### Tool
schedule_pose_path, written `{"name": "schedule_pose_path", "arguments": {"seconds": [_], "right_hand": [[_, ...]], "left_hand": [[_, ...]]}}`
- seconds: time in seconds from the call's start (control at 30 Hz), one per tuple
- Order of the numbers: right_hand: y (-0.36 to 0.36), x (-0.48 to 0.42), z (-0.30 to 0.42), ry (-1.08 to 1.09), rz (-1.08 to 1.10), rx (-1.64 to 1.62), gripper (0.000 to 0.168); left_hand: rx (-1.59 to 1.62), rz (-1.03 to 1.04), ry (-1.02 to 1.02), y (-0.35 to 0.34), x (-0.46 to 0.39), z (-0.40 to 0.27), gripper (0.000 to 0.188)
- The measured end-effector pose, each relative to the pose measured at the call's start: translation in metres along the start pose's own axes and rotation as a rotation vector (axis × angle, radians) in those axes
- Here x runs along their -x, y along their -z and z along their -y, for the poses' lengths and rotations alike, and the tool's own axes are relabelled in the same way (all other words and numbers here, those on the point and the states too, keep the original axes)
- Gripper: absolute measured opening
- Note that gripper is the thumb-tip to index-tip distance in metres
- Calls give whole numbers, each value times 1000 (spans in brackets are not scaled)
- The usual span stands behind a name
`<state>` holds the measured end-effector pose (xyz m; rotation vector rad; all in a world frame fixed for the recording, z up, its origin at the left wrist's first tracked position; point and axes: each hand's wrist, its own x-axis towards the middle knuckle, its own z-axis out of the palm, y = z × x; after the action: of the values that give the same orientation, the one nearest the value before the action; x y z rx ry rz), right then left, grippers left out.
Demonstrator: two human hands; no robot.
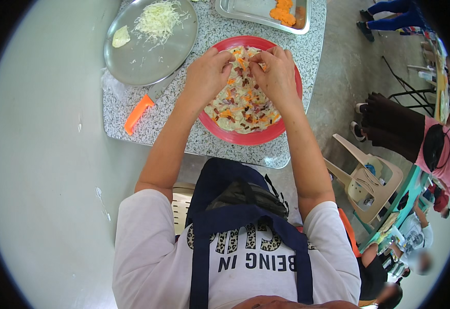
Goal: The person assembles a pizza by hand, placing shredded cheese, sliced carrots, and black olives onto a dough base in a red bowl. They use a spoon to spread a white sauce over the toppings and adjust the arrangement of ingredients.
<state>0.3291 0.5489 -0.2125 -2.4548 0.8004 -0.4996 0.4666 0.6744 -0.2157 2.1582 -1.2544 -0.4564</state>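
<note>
A round red plate (pixel 244 140) is filled with a pale creamy mixture (pixel 232 125), scattered with orange shreds and small dark red-brown bits. Over its far left part is my left hand (pixel 208 73), thumb and fingertips bent towards each other. My right hand (pixel 277 73) is opposite, above the far right part, its thumb and forefinger close together. Between the two sets of fingertips lie orange strips (pixel 242 63) and dark bits. Whether either hand pinches a small piece, I cannot tell. The fingers and wrists hide parts of the plate's rim.
Left of the plate, a knife with an orange handle (pixel 139 114) lies partly under a round metal tray (pixel 114 71) bearing shredded cabbage (pixel 158 21). A rectangular metal pan (pixel 244 14) with orange cut pieces (pixel 283 13) stands beyond. A plastic chair (pixel 379 175) and other people are at right.
</note>
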Motion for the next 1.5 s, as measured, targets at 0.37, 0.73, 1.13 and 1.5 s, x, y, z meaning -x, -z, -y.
{"name": "schedule_pose_path", "arguments": {"seconds": [0.37,0.73,1.13,1.5], "right_hand": [[15,15,-9,-94,-1,-17,12],[20,15,-8,-73,-47,-70,13],[19,17,-10,-58,-41,-81,12],[36,31,-21,-130,-73,-69,8]], "left_hand": [[-139,140,-251,-4,-29,3,18],[-154,189,-279,-1,-32,9,18],[-116,275,-282,1,-40,8,17],[53,86,-176,27,-130,-10,23]]}}
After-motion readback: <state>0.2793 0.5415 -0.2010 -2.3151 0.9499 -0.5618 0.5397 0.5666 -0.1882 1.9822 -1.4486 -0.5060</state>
